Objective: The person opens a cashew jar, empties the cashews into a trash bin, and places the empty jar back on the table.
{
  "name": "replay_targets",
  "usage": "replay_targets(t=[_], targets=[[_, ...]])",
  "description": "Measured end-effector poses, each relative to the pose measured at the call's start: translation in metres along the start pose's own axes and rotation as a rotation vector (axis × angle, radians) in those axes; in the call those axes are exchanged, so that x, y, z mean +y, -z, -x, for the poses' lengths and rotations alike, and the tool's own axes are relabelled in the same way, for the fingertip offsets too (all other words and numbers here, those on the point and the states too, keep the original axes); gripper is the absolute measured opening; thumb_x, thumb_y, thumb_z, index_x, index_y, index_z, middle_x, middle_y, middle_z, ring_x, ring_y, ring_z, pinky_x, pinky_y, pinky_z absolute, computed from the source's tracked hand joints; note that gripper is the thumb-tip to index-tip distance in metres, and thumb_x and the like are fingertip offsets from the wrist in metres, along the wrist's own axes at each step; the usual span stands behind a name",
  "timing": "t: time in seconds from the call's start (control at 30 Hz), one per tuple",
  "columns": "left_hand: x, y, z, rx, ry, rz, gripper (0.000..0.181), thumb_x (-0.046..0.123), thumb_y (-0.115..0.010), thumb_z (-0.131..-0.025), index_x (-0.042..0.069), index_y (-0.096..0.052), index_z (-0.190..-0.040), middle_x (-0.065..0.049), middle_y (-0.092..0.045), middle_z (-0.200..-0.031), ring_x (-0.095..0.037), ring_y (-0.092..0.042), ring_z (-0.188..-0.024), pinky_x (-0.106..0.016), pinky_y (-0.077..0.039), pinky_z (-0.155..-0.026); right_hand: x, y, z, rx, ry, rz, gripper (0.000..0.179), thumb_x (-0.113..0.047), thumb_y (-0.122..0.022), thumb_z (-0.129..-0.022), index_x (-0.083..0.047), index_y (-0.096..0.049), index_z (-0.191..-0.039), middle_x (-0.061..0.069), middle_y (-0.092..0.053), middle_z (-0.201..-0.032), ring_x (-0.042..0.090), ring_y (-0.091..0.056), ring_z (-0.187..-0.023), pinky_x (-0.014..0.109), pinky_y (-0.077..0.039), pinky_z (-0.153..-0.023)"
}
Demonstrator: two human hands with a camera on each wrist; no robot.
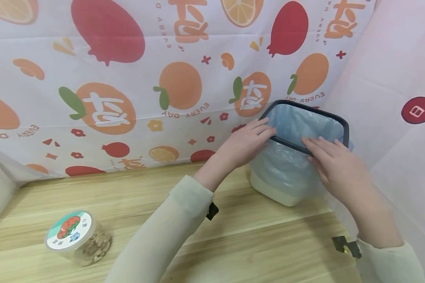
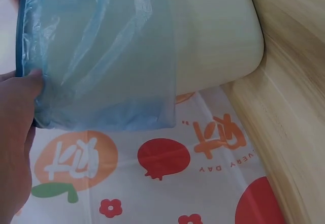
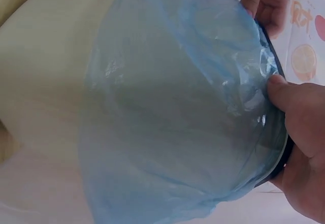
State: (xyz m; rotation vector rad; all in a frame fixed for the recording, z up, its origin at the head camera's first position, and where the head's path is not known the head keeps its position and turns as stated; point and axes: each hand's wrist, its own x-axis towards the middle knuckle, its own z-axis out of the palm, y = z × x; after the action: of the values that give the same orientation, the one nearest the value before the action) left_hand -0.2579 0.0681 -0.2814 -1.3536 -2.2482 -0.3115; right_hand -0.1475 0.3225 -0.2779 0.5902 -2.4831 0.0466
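Near the far right corner of the wooden surface, a cream bin stands upright; a blue bag lines it and hangs down outside, below the black rim. My left hand grips the rim at its left corner, and my right hand grips its near side, each thumb outside against the bag, fingers over the edge. Well apart, to the left, stands a lidded jar.

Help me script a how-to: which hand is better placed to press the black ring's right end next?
Probably the right hand: it grips the black ring on the bin close to that end, whereas the left hand grips near the left corner.
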Motion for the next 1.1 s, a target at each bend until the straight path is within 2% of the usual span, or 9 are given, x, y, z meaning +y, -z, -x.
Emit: replay_targets(t=[0.17,0.37,0.5,0.83,1.1], targets=[[-0.001,0.001,0.004,0.051,-0.022,0.030,0.029,0.021,-0.068,-0.096,0.016,-0.067,-0.125,0.003,-0.068,-0.127,-0.016,-0.052,-0.134,-0.028,-0.032,-0.117,0.001,-0.004,0.002,0.075,0.057,-0.037,0.056,-0.005,-0.075,-0.085,-0.010,-0.059,-0.139,0.018,-0.063,-0.133,0.044,-0.059,-0.121,0.066,-0.038,-0.106],[0.000,0.009,0.014,0.060,-0.040,0.013,0.031,0.020,-0.070,-0.095,0.017,-0.068,-0.125,0.004,-0.070,-0.125,-0.015,-0.055,-0.131,-0.028,-0.040,-0.112,-0.002,-0.004,0.002,0.090,0.098,-0.053,0.059,-0.004,-0.074,-0.084,-0.011,-0.058,-0.140,0.014,-0.063,-0.136,0.042,-0.058,-0.124,0.061,-0.037,-0.110],[0.001,0.014,0.023,0.063,-0.045,-0.024,0.033,0.019,-0.069,-0.095,0.018,-0.068,-0.128,0.004,-0.069,-0.127,-0.013,-0.056,-0.131,-0.028,-0.039,-0.113,-0.006,-0.005,0.002,0.080,0.114,-0.055,0.060,-0.005,-0.073,-0.085,-0.011,-0.056,-0.142,0.013,-0.062,-0.136,0.042,-0.057,-0.126,0.057,-0.036,-0.113],[0.004,0.029,0.052,0.166,-0.060,-0.077,0.035,0.014,-0.072,-0.092,0.018,-0.069,-0.127,0.004,-0.070,-0.124,-0.014,-0.061,-0.125,-0.030,-0.041,-0.112,-0.023,-0.006,-0.005,0.084,0.156,-0.039,0.050,-0.018,-0.063,-0.095,-0.012,-0.055,-0.144,0.014,-0.063,-0.135,0.038,-0.056,-0.128,0.053,-0.039,-0.111],[0.003,0.036,0.071,0.250,-0.040,-0.083,0.033,0.016,-0.073,-0.092,0.017,-0.071,-0.124,0.004,-0.072,-0.122,-0.015,-0.062,-0.123,-0.030,-0.043,-0.110,-0.037,-0.012,-0.012,0.125,0.174,-0.109,0.056,-0.009,-0.070,-0.088,-0.013,-0.057,-0.142,0.013,-0.064,-0.134,0.039,-0.056,-0.128,0.056,-0.040,-0.109]])
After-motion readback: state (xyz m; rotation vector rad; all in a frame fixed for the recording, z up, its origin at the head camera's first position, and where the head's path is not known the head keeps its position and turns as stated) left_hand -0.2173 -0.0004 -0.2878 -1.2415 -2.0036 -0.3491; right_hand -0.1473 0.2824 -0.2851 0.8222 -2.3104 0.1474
